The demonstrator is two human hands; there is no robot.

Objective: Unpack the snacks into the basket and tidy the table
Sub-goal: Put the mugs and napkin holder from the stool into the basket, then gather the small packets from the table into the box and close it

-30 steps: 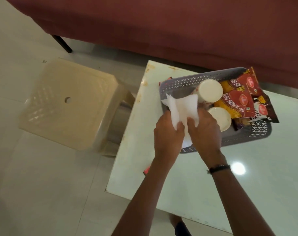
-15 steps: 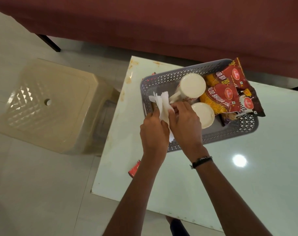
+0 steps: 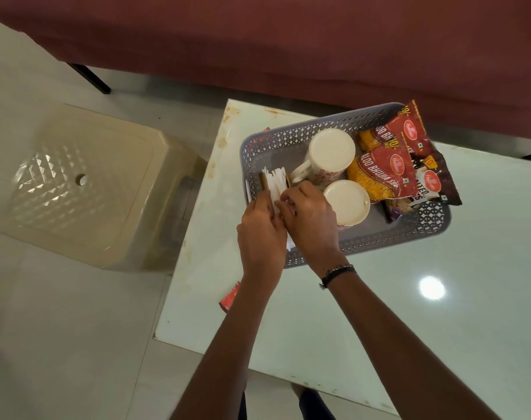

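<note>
A grey perforated basket [image 3: 300, 128] stands at the far left of the white table [image 3: 409, 313]. It holds two upturned cream mugs [image 3: 330, 153] [image 3: 347, 201] and several red snack packets [image 3: 388, 171] on its right side. White paper napkins [image 3: 276, 184] stand upright in a brown holder at the basket's left end. My left hand [image 3: 259, 234] and my right hand [image 3: 311, 219] meet over that end, both pinching the napkins. A red packet [image 3: 230, 297] peeks out from under my left forearm on the table.
A beige plastic stool [image 3: 85, 189] stands on the tiled floor left of the table. A maroon sofa [image 3: 288, 40] runs along the far side. The table's left edge lies just beyond the basket.
The open napkin that I held spread out has been folded narrow and pushed down upright into the basket's left end. Both hands have dropped lower with it.
</note>
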